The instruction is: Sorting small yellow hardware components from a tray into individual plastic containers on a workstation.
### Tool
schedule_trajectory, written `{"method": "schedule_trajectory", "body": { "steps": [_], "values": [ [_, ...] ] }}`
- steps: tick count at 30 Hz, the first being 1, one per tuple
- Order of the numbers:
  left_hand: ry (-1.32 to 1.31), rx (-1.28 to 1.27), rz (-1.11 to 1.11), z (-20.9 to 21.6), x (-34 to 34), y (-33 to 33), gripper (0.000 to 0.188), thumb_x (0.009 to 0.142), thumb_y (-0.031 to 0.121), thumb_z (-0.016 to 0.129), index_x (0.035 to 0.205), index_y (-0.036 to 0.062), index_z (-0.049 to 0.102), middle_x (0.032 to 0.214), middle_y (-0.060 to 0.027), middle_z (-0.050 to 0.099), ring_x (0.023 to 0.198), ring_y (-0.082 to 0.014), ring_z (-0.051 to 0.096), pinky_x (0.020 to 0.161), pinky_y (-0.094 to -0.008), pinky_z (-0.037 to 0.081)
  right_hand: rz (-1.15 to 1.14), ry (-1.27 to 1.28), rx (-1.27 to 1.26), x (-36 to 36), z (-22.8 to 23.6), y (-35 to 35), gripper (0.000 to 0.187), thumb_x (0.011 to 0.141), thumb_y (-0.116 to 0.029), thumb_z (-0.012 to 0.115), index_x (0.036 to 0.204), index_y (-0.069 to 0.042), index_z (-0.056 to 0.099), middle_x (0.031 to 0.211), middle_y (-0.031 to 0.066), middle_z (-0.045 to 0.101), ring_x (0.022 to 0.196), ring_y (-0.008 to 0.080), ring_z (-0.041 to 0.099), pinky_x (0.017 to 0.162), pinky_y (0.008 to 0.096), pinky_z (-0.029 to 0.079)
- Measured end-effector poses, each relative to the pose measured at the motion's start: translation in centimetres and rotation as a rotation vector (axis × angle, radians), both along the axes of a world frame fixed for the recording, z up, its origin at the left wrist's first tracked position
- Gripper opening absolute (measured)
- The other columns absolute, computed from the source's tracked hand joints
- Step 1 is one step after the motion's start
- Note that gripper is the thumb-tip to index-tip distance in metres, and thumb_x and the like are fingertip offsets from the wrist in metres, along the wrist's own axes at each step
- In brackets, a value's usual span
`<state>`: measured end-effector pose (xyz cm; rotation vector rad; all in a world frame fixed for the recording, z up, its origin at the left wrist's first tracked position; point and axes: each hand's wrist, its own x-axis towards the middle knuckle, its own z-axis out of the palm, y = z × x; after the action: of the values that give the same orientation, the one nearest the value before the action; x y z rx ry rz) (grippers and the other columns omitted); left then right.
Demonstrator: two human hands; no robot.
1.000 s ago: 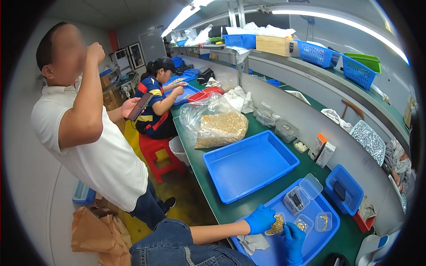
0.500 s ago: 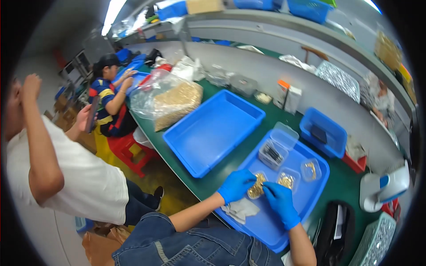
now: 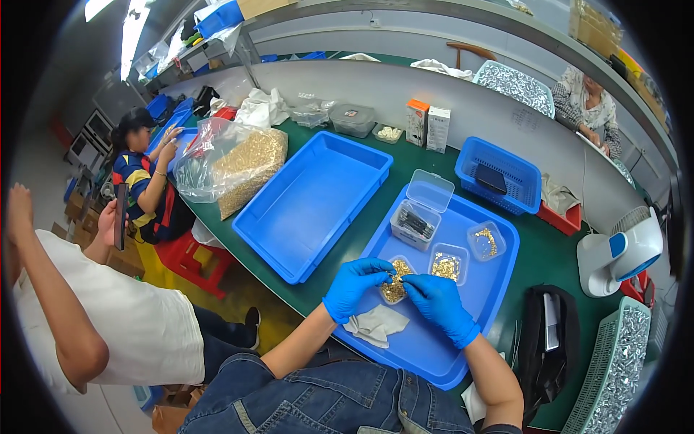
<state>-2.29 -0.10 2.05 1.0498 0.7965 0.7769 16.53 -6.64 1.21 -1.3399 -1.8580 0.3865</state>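
Both my hands wear blue gloves and are closed in a pinch above a small clear container of gold-coloured parts. My left hand is at its left edge, and my right hand is at its right. The fingertips nearly meet; whatever they pinch is too small to make out. Beneath them lies a blue tray. Also in it are a second tub of gold parts, a tub with a few gold pieces, an open-lidded clear box of dark slim pieces and a white cloth.
Left of my tray stands another blue tray, beside a clear bag of gold-coloured parts. A blue basket, a white device, a black bag and a green basket of silver parts line the right. A person holding a phone stands left.
The view has shifted, so the bench things sit farther left in the picture. Both hands stay pinched over the same container of gold parts.
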Motion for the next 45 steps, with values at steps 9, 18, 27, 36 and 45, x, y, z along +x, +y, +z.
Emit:
{"method": "schedule_trajectory", "body": {
  "steps": [9,18,27,36,45],
  "values": [
    [0.018,0.032,0.005,0.1,0.1,0.0,0.019,0.08,-0.002,0.06,0.099,-0.0035,0.064,0.095,-0.0117,0.066,0.086,-0.0157,0.062,0.081,-0.0271,0.049,-0.005,0.015,0.012,0.0,0.2,0.2,0.016,0.083,-0.018,0.06,0.094,-0.009,0.067,0.081,0.0112,0.065,0.066,0.028,0.063,0.057,0.0342,0.05],
    [0.02,0.046,0.007,0.0,0.0,0.1,0.019,0.081,-0.003,0.059,0.099,-0.0038,0.064,0.095,-0.012,0.065,0.086,-0.0162,0.062,0.082,-0.0278,0.05,0.003,-0.037,0.02,0.1,0.0,0.2,0.015,0.083,-0.018,0.059,0.092,-0.01,0.067,0.079,0.0106,0.065,0.065,0.0277,0.063,0.056,0.0345,0.049],
    [0.185,0.233,0.006,-0.6,0.1,-0.2,0.02,0.081,-0.002,0.059,0.101,-0.0037,0.063,0.096,-0.0115,0.065,0.088,-0.0164,0.062,0.082,-0.0275,0.049,0.02,-0.218,-0.03,0.3,0.4,0.2,0.017,0.084,-0.019,0.057,0.097,-0.011,0.065,0.079,0.0108,0.064,0.066,0.0279,0.062,0.055,0.0355,0.048],
    [-0.031,0.075,0.014,0.5,0.8,-0.4,0.02,0.081,-0.002,0.06,0.101,-0.0024,0.063,0.097,-0.0102,0.065,0.087,-0.0154,0.062,0.081,-0.0269,0.049,0.028,0.067,-0.146,0.1,-0.3,0.2,0.02,0.086,-0.021,0.056,0.101,-0.009,0.064,0.084,0.0135,0.065,0.07,0.0305,0.063,0.06,0.0358,0.05],
    [-0.055,-0.004,0.039,0.0,0.4,-0.2,0.019,0.08,-0.001,0.062,0.099,-0.0019,0.064,0.094,-0.0094,0.065,0.085,-0.0143,0.061,0.078,-0.0255,0.049,-0.004,0.107,-0.093,0.1,-0.2,0.2,0.018,0.085,-0.019,0.059,0.097,-0.008,0.066,0.087,0.0125,0.066,0.073,0.0291,0.064,0.063,0.0339,0.051]
  ]
}}
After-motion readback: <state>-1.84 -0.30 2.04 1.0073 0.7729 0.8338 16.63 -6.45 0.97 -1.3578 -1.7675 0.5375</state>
